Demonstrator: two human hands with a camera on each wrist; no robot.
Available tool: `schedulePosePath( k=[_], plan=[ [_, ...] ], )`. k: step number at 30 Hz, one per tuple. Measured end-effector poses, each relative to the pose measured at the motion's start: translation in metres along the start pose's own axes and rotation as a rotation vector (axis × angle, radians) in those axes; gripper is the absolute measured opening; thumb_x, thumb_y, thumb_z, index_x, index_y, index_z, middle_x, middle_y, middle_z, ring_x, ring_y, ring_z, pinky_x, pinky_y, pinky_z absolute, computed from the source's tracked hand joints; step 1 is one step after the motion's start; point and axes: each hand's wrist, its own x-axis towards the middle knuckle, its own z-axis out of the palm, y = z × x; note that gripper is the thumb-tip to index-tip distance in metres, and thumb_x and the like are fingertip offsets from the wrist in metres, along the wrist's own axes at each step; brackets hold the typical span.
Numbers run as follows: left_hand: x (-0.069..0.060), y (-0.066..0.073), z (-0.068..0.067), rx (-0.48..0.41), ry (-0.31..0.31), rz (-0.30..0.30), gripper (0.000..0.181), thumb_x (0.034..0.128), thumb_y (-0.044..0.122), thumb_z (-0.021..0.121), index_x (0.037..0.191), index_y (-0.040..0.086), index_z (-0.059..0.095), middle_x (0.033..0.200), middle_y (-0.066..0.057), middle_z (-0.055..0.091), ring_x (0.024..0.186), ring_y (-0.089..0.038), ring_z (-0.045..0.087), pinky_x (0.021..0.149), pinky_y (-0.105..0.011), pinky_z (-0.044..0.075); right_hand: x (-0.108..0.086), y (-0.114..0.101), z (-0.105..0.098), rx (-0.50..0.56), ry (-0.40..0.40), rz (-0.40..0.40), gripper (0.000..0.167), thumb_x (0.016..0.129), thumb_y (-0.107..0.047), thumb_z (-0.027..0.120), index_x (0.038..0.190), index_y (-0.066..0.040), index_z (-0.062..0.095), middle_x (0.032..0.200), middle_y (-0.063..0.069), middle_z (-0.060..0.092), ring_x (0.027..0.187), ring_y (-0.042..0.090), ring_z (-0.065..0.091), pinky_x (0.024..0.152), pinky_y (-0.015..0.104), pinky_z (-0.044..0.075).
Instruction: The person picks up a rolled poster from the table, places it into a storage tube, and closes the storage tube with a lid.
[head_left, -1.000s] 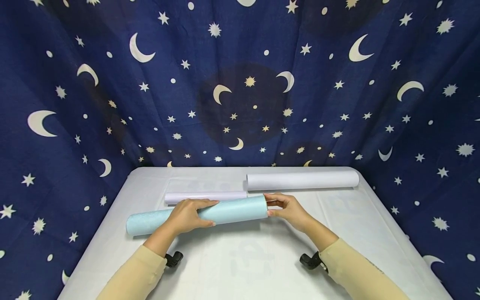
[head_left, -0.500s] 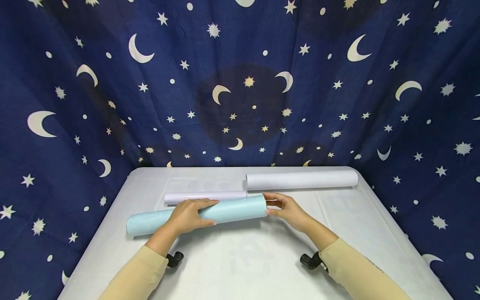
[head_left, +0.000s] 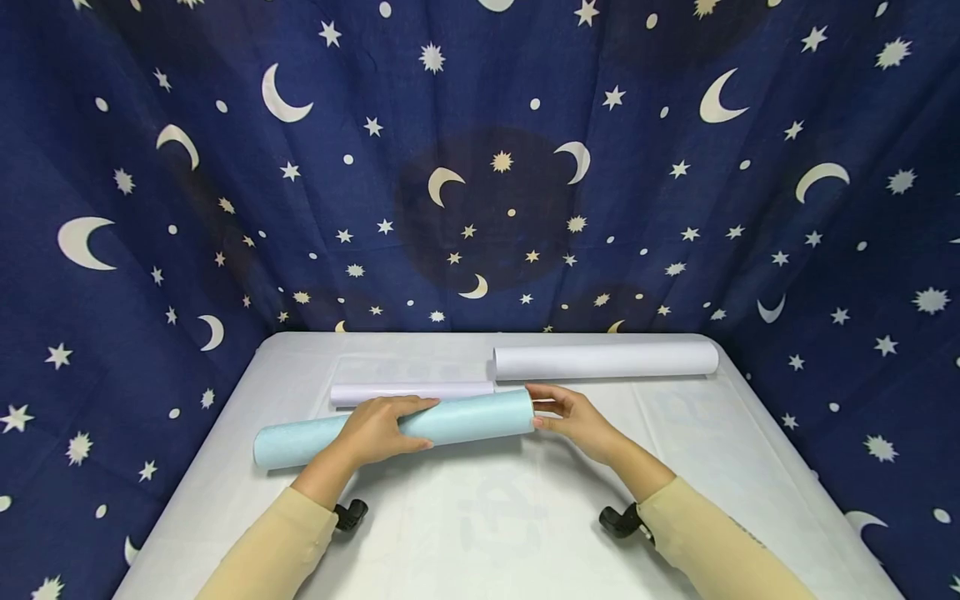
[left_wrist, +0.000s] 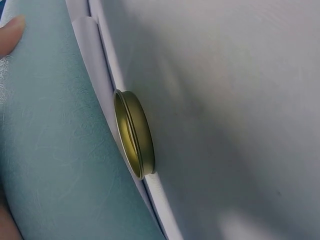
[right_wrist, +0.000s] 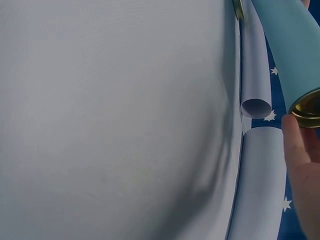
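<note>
A light blue tube (head_left: 472,419) lies slanted across the table, its right end the farther one. My left hand (head_left: 377,433) grips it near the middle, thumb on the near side, fingers over the top; in the left wrist view a fingertip (left_wrist: 11,36) rests on the blue surface (left_wrist: 60,130). At the tube's right end, the thumb and fingers of my right hand (head_left: 581,425) hold the rim. The right wrist view shows a gold ring (right_wrist: 307,119) at that end, with my right hand (right_wrist: 305,175) against it. Whether it is loose cannot be told.
Behind the blue tube lies a thin white roll (head_left: 412,393); a thicker white roll (head_left: 607,362) is at the back right. A gold lid-like ring (left_wrist: 141,135) stands on edge beside the blue tube in the left wrist view. A starry blue curtain (head_left: 495,100) surrounds the white table (head_left: 480,533).
</note>
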Motion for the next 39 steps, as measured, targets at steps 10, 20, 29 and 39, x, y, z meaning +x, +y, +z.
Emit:
schedulePosePath(
  k=[10,20,29,39],
  plan=[
    [0.001,0.001,0.001,0.003,0.002,0.021,0.066,0.0745,0.048,0.086,0.135,0.032,0.065,0.127,0.002,0.068,0.114,-0.021,0.066,0.094,-0.044,0.053,-0.001,-0.003,-0.003,-0.044,-0.018,0.0,0.059,0.092,-0.012,0.073,0.145,-0.002,0.049,0.144,0.02,0.051,0.131,0.042,0.049,0.095,0.032,0.053],
    [-0.003,0.0,-0.001,-0.015,-0.004,0.04,0.067,0.0743,0.046,0.087,0.135,0.03,0.065,0.128,0.006,0.068,0.118,-0.02,0.064,0.098,-0.043,0.051,-0.005,-0.008,-0.003,-0.159,-0.05,-0.02,0.059,0.094,-0.015,0.072,0.146,0.0,0.048,0.143,0.019,0.053,0.13,0.043,0.05,0.093,0.029,0.053],
    [-0.005,0.0,-0.012,-0.017,0.005,0.006,0.067,0.0741,0.046,0.087,0.136,0.032,0.065,0.128,0.003,0.068,0.116,-0.022,0.065,0.097,-0.046,0.051,-0.007,-0.017,-0.013,-0.257,-0.015,-0.075,0.051,0.093,-0.013,0.072,0.139,0.003,0.055,0.141,0.022,0.055,0.129,0.045,0.051,0.094,0.029,0.053],
    [-0.006,-0.006,-0.023,0.009,0.003,-0.03,0.068,0.0735,0.046,0.087,0.136,0.034,0.064,0.128,0.005,0.068,0.119,-0.022,0.064,0.096,-0.049,0.05,-0.009,-0.026,-0.028,-0.363,0.023,-0.056,0.043,0.095,-0.019,0.07,0.135,-0.005,0.06,0.141,0.017,0.056,0.127,0.045,0.053,0.095,0.033,0.054]
  ],
)
